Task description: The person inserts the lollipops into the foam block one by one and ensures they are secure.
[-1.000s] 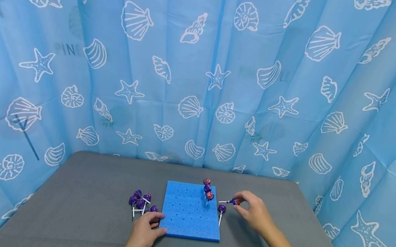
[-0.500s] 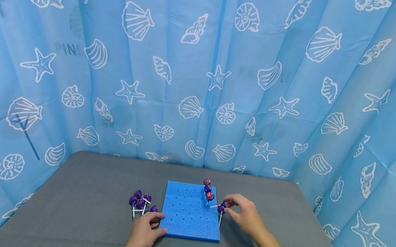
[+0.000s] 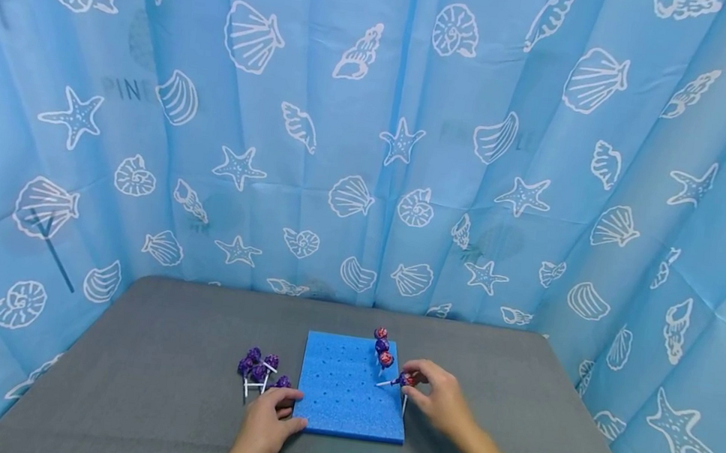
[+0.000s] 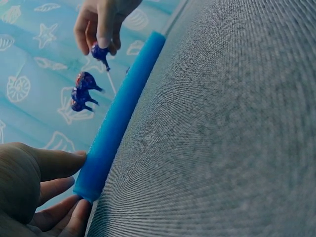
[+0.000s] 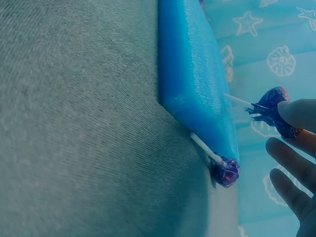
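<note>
A blue foam board with rows of small holes lies on the grey table. My left hand holds its front left corner between thumb and fingers. Over the board's right side, my right hand pinches a purple-and-red wrapped lollipop by its head. That white stick points left and slants down toward the board; whether its tip touches is unclear. Several lollipops stand upright in a row at the back right of the board. Another lollipop lies beside the right edge, mostly hidden by my hand in the head view.
Several purple lollipops lie in a loose pile left of the board, close to my left hand. The grey table reaches back to a blue curtain printed with white shells and starfish.
My right hand has carried the lollipop leftward from beside the board to over its right part, and the stick now tilts downward. The left hand stays at the corner.
</note>
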`<state>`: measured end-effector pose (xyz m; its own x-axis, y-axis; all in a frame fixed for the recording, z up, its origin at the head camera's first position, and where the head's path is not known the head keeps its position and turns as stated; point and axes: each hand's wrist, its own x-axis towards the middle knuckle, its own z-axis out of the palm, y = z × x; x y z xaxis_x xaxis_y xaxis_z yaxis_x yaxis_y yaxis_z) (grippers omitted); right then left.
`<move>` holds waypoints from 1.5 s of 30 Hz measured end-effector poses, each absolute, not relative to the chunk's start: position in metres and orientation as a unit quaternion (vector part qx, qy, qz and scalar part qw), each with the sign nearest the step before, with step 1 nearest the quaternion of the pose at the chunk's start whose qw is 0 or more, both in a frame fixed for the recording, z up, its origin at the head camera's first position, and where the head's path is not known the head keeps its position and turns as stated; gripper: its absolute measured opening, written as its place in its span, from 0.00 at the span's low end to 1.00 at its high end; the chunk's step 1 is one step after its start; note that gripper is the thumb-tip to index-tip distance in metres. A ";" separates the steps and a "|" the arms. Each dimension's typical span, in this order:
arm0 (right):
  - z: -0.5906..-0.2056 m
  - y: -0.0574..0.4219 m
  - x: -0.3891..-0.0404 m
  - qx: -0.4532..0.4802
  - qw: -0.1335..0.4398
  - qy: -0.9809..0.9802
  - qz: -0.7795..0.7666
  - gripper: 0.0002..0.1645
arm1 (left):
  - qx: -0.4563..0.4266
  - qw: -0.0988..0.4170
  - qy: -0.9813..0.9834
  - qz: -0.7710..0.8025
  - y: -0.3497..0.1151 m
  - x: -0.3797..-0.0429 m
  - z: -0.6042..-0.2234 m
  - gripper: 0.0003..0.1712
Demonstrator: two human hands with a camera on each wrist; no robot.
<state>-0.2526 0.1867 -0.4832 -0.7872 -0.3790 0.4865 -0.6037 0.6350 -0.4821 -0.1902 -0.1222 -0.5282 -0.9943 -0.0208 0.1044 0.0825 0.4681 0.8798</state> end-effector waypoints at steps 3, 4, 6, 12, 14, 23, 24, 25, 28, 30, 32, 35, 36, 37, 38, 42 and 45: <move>-0.485 0.184 -0.253 0.271 0.169 -0.888 0.331 0.18 | -0.018 0.055 -0.855 -0.515 -0.122 -0.190 -0.529 0.22; -0.486 0.184 -0.253 0.271 0.168 -0.887 0.335 0.17 | -0.019 0.056 -0.855 -0.515 -0.122 -0.190 -0.529 0.22; -0.487 0.183 -0.253 0.272 0.167 -0.885 0.339 0.17 | -0.018 0.056 -0.855 -0.515 -0.122 -0.190 -0.529 0.22; -0.488 0.181 -0.254 0.284 0.170 -0.880 0.342 0.16 | -0.018 0.055 -0.856 -0.514 -0.122 -0.190 -0.529 0.22; -0.487 0.180 -0.254 0.291 0.177 -0.876 0.342 0.16 | -0.021 0.056 -0.855 -0.515 -0.123 -0.190 -0.529 0.22; -0.487 0.171 -0.255 0.323 0.239 -0.850 0.339 0.16 | -0.035 0.066 -0.850 -0.522 -0.123 -0.189 -0.531 0.22; -0.488 0.169 -0.255 0.323 0.244 -0.850 0.339 0.16 | -0.036 0.066 -0.849 -0.523 -0.123 -0.189 -0.531 0.22; -0.489 0.168 -0.256 0.321 0.248 -0.849 0.338 0.16 | -0.037 0.067 -0.849 -0.522 -0.124 -0.189 -0.531 0.22; -0.491 0.165 -0.256 0.317 0.254 -0.845 0.349 0.17 | -0.037 0.067 -0.850 -0.521 -0.124 -0.189 -0.531 0.22; -0.492 0.163 -0.257 0.312 0.257 -0.843 0.354 0.17 | -0.037 0.067 -0.851 -0.520 -0.123 -0.189 -0.530 0.22; -0.494 0.161 -0.257 0.306 0.262 -0.842 0.360 0.17 | -0.035 0.067 -0.851 -0.520 -0.123 -0.189 -0.530 0.22; -0.497 0.158 -0.257 0.295 0.274 -0.841 0.361 0.17 | -0.033 0.067 -0.850 -0.522 -0.122 -0.189 -0.530 0.22; -0.498 0.157 -0.257 0.293 0.277 -0.840 0.364 0.16 | -0.033 0.067 -0.850 -0.522 -0.122 -0.189 -0.530 0.22; -0.499 0.156 -0.257 0.294 0.281 -0.837 0.367 0.16 | -0.032 0.067 -0.849 -0.523 -0.122 -0.189 -0.530 0.22; -0.499 0.155 -0.257 0.293 0.284 -0.835 0.368 0.16 | -0.032 0.066 -0.850 -0.522 -0.122 -0.189 -0.530 0.22; -0.500 0.151 -0.256 0.296 0.292 -0.827 0.378 0.17 | -0.031 0.066 -0.851 -0.520 -0.122 -0.189 -0.529 0.22; -0.500 0.147 -0.255 0.292 0.299 -0.823 0.385 0.17 | -0.031 0.065 -0.852 -0.519 -0.123 -0.189 -0.529 0.22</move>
<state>-0.2555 0.1471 -0.4996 -0.6508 -0.2499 0.7170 -0.7103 0.5339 -0.4586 -0.1889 -0.1228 -0.5291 -0.9896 -0.0146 0.1432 0.1206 0.4586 0.8804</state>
